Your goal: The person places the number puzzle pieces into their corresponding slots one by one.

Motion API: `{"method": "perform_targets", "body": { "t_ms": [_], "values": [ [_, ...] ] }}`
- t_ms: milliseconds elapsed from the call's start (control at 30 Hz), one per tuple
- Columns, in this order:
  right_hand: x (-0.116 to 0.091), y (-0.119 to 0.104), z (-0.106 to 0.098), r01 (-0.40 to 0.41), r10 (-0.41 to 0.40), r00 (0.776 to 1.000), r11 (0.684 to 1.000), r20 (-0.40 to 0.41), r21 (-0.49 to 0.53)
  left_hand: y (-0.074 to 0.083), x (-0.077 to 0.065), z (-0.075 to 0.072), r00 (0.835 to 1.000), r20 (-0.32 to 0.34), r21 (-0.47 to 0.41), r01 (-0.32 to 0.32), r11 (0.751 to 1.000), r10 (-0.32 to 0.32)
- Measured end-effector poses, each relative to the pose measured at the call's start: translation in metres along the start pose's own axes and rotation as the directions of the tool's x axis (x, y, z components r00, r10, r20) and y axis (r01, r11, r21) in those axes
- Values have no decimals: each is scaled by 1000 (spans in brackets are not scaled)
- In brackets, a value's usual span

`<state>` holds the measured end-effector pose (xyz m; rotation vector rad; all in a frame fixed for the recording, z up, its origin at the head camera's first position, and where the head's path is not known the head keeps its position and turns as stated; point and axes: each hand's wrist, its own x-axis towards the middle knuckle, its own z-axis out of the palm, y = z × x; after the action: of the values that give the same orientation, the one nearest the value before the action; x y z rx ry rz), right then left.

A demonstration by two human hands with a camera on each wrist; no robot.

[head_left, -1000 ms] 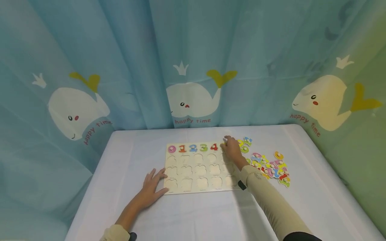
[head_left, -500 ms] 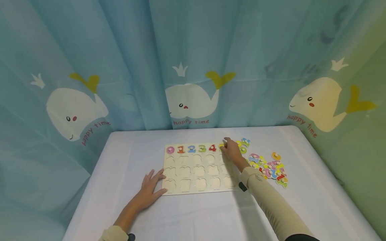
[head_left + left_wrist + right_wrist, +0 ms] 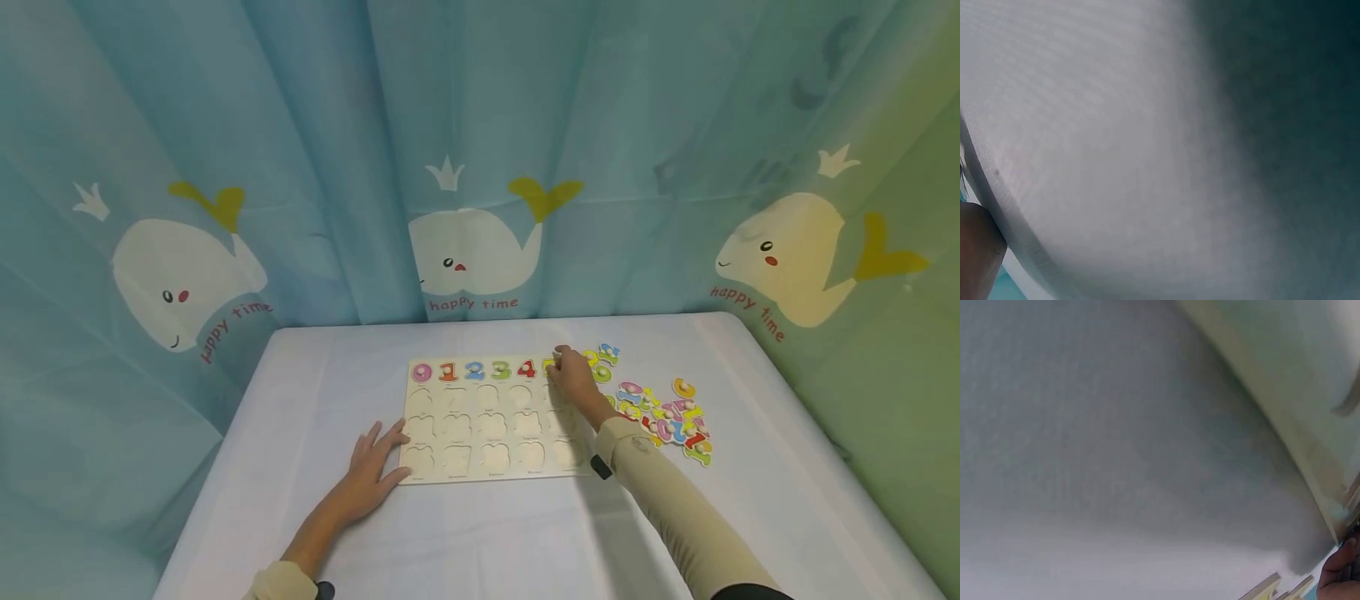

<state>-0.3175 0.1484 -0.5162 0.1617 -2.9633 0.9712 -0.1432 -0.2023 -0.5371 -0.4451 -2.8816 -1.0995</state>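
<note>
A pale wooden number board [image 3: 468,481] lies on the table, with pink 0 [image 3: 422,372], orange 1, blue 2, green 3 and red 4 in its top row. My right hand [image 3: 577,379] is over the top row's right part, pinching a yellow number piece [image 3: 548,367] beside the red 4 [image 3: 527,369]; the hand covers most of it. At the board's left edge rests my left hand [image 3: 367,475], fingers spread, fingertips and thumb touching the border. Only a bit of skin from each hand shows in the wrist views.
Loose knobbed number pieces [image 3: 666,425] lie heaped right of the board, some overlapping. Several more, including a blue piece [image 3: 608,354] and a green one [image 3: 602,374], lie close behind the right hand. A whale-print curtain [image 3: 337,167] hangs around the white table [image 3: 480,546].
The head view shifts slightly. My right hand stays at the same spot by the yellow piece, its index finger bending down a little. My left hand keeps its place on the board edge.
</note>
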Motion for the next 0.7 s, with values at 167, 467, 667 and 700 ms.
{"method": "perform_targets", "body": {
  "t_ms": [167, 467, 667, 700],
  "values": [
    [-3, 7, -7, 57, -58, 998, 996, 23, 63, 0, 0, -1, 1000, 1, -2, -6, 1000, 6],
    [-16, 28, -36, 198, -192, 980, 968, -57, 152, -2, -1, 2, 1000, -15, 2, -10, 1000, 10],
    [-23, 64, -55, 126, -94, 971, 982, -222, 139, -3, 0, 2, 1000, -7, 24, 1, 1000, -1],
    [-24, 69, -58, 97, -64, 973, 985, -221, 145, -3, 0, 1, 1000, -2, 23, 5, 1000, -5]
  ]
}}
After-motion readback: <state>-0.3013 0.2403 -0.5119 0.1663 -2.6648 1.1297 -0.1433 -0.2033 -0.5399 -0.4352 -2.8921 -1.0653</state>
